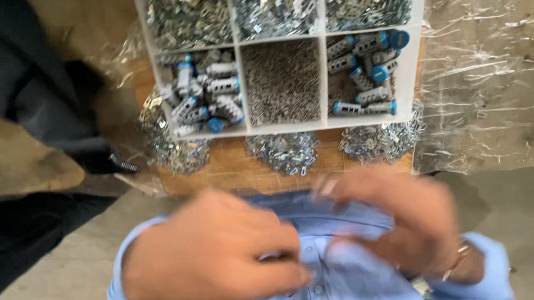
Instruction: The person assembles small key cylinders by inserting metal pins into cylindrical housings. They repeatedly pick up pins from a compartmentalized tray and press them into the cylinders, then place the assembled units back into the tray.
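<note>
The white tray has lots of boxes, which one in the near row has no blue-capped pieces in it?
The middle box of the white tray. It holds only fine grey metal bits; the boxes left and right hold grey cylinders with blue caps.

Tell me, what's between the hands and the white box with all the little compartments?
In the head view, three small heaps of shiny metal bits lie on the wooden board, between the white tray and the blurred left hand and right hand.

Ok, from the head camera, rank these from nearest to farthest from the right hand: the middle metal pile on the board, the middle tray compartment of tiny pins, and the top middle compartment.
From the right hand:
1. Middle metal pile, on the wooden board just ahead.
2. Compartment of tiny pins, tray's near row, centre.
3. Top middle compartment, tray's far row.
</note>
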Demonstrator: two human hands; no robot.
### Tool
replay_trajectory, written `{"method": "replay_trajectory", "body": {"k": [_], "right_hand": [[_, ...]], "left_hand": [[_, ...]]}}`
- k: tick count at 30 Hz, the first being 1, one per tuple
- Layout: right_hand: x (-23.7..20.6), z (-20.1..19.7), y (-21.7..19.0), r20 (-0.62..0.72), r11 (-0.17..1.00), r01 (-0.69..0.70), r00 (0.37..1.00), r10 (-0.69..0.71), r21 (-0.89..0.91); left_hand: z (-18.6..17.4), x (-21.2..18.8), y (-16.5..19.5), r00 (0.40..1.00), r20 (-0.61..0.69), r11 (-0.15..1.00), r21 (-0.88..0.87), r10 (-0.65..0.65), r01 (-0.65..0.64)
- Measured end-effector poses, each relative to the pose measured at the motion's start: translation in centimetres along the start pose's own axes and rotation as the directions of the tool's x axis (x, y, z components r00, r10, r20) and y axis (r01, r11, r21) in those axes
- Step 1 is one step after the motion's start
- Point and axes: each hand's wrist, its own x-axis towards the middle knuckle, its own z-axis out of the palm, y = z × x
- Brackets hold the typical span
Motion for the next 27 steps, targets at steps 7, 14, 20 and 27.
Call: {"method": "replay_trajectory", "body": {"k": [7,14,20,27], "right_hand": [[7.5,-4.2,2.1,0.033,0.425,0.127,0.974,-0.222,-0.896],[8.6,-4.3,1.6,0.073,0.411,0.135,0.984,-0.163,-0.902],[7.8,-5.1,-0.4,-0.121,0.844,0.033,0.986,-0.115,-0.535],[10.3,-3.9,3.8,-0.110,0.531,-0.041,0.962,0.250,0.846]], "left_hand": [[1.1,2.1,-0.5,0.769,-0.624,0.608,0.559,-0.140,0.565],[2.0,4.3,-6.9,0.773,-0.569,0.379,0.674,-0.281,0.634],[2.5,3.2,-7.2,0.735,-0.673,0.603,0.554,-0.081,0.574],[1.2,3.5,-5.5,0.724,-0.686,0.713,0.472,-0.073,0.519]]}}
